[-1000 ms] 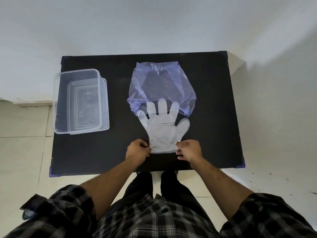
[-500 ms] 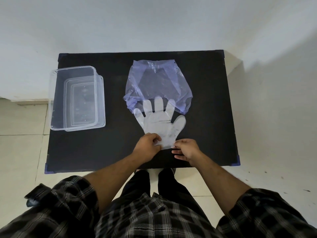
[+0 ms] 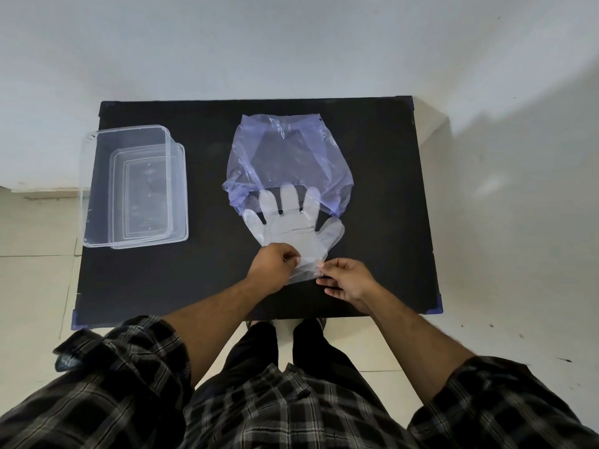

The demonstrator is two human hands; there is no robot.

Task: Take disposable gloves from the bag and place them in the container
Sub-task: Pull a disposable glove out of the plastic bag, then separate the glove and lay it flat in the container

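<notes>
Gloves (image 3: 293, 230) of thin clear plastic lie flat on the black surface (image 3: 382, 196), fingers spread and pointing away from the person, with their fingertips tucked just under the open mouth of the bluish see-through bag (image 3: 288, 157). How many sheets are stacked in that pile cannot be told from here. The bag lies crumpled and mostly flat behind them, near the middle of the surface.

Both hands sit at the cuff end of the gloves, on the side nearest the person. The left hand (image 3: 275, 264) is curled, thumb and fingers closed on the cuff edge, which is gathered and lifted a little there. The right hand (image 3: 346, 280) pinches the same edge between thumb and forefinger from the other side, its remaining fingers loosely fanned out below. The two hands are close together, almost touching, with the bunched plastic between them.

Off to the person's left, well apart from the gloves, stands the clear rectangular container (image 3: 129, 183). It appears to rest on or against a second clear piece, possibly its lid, whose edge shows along the right side. It reaches the left edge of the surface.

Rolled plaid sleeves (image 3: 123, 371) show at both forearms, above a pale tiled floor (image 3: 32, 286).
</notes>
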